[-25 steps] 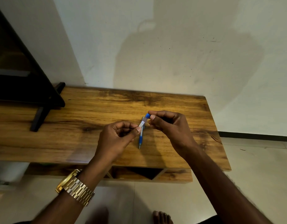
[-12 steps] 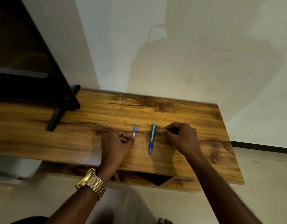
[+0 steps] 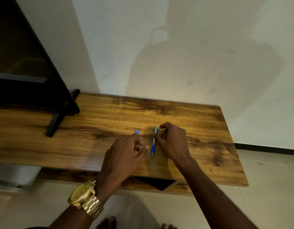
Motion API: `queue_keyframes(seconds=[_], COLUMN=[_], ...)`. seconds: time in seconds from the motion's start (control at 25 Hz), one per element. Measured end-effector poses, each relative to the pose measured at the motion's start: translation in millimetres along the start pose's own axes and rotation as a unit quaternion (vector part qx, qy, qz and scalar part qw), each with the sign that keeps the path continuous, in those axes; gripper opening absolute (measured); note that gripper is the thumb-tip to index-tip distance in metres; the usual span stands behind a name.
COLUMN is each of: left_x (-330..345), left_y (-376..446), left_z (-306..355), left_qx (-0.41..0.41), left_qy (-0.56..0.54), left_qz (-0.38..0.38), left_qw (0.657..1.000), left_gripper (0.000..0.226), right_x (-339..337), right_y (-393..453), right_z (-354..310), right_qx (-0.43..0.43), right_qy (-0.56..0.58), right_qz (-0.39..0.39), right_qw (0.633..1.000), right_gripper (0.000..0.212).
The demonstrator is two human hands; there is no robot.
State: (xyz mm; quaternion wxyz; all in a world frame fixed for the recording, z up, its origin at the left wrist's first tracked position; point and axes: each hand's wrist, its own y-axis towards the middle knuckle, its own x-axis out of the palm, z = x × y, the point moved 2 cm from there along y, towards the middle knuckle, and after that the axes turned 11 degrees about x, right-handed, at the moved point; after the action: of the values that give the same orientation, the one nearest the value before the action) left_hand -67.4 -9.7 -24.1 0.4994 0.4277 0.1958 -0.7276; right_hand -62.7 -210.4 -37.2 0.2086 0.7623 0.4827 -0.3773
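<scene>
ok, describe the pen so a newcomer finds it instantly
On the wooden table against the wall, look between the left hand and the right hand. The blue pen lies there, tip toward the near edge. It is long, unlike the short blue-tipped piece left of it.

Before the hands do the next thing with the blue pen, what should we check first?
1. Blue pen lies flat on the wooden table: ok.
2. Left hand holds the blue-tipped piece: ok.
3. Right hand has a firm pinch on the pen: cannot tell; its fingers curl right beside it.
4. Piece lined up with the pen's top end: not ok, it sits apart, on the left hand's side.
5. Pen well away from the table's edges: ok.
</scene>
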Motion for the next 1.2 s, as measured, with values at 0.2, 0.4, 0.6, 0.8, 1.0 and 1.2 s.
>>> queue_keyframes(seconds=[0.2,0.4,0.6,0.8,1.0,1.2], left_x=[0.8,12.0,11.7,27.8,34.3,39.0], left_y=[-6.4,-8.1,-1.5,-4.4,-4.2,-0.3], left_z=[-30.8,-53.2,-52.3,-56.6,-61.2,-63.3], left_qx=[-0.009,-0.025,0.002,-0.009,0.001,0.003], left_qy=[0.174,0.152,0.157,0.176,0.193,0.209], left_qz=[-0.094,-0.119,-0.074,-0.08,-0.067,-0.056], left_qw=[0.98,0.981,0.985,0.981,0.979,0.976], left_gripper=[0.112,0.138,0.142,0.14,0.138,0.138], right_x=[22.3,7.7,-52.0,-94.6,-99.9,-74.5], right_y=[0.6,6.6,-9.9,-29.3,-38.3,-39.8], right_z=[-9.2,-17.3,-33.0,-56.7,-73.8,-65.8], right_qx=[0.03,0.112,0.177,0.086,0.04,0.085], right_qy=[-0.067,0.013,0.574,0.777,0.776,0.773], right_qz=[-0.031,-0.07,-0.088,-0.184,-0.266,-0.276], right_qw=[0.997,0.991,0.795,0.595,0.571,0.565], right_gripper=[0.047,0.022,0.023,0.031,0.061,0.055])
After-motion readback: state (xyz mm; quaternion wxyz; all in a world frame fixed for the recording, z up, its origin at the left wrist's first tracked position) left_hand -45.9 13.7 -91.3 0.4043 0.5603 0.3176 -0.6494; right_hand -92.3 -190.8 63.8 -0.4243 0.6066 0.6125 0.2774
